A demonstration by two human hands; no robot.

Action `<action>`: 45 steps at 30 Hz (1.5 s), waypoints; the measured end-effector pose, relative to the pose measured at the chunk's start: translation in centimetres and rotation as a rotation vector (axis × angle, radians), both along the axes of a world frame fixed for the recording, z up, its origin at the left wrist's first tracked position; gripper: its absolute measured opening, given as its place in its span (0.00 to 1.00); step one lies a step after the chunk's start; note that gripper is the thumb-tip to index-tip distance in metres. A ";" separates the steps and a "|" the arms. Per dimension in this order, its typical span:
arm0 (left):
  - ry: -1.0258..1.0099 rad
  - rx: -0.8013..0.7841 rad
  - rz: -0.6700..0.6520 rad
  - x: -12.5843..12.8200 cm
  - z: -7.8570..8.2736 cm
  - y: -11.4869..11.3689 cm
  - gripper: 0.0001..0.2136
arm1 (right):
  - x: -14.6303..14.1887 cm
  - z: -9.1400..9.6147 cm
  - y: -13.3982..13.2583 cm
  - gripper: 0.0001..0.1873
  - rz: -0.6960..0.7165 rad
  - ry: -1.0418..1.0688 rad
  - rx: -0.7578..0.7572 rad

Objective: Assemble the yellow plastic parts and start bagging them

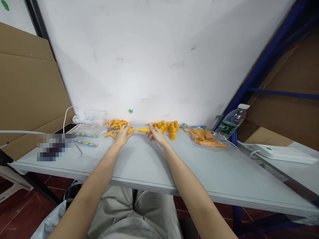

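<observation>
Head view: both hands on one yellow ridged piece (139,130), mid-frame, just below center, roughly horizontal, above the gray table (149,166). Left hand (123,135) closed around its left end; right hand (156,134) has the right end between thumb and fingers, exact finger contact too small to tell. Loose yellow parts (119,123) just behind left hand, left of center. Yellow hollow parts (172,132) grouped just right of right hand. Bagged yellow parts (204,135) and clear bottle (231,122) at right of frame.
</observation>
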State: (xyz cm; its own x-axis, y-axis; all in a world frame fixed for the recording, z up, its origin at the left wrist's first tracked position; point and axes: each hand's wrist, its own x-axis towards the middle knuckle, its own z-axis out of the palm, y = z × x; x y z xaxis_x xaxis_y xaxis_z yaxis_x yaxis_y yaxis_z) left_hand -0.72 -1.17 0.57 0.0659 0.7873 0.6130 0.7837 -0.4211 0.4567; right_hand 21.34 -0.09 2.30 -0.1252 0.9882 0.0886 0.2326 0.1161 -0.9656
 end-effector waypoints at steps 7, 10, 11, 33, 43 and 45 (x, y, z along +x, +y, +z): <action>-0.004 0.025 0.028 -0.2 -0.2 0.2 0.13 | 1.6 0.9 -0.8 0.29 0.203 0.085 0.033; -0.006 0.024 0.035 -0.1 -0.1 0.0 0.13 | 0.9 0.9 -0.8 0.24 0.151 0.051 0.025; -0.005 0.021 0.037 -0.1 0.0 -0.1 0.13 | 0.6 0.8 -0.8 0.24 0.128 0.035 0.019; -0.011 0.032 0.046 0.4 0.1 -0.3 0.11 | 0.4 1.1 -1.0 0.25 0.112 0.021 0.002; -0.017 0.040 0.046 0.2 0.1 -0.2 0.11 | 1.5 1.3 -1.1 0.33 0.227 0.078 0.024; -0.010 0.039 0.045 0.2 0.1 -0.2 0.12 | 1.5 1.3 -1.1 0.31 0.232 0.097 0.056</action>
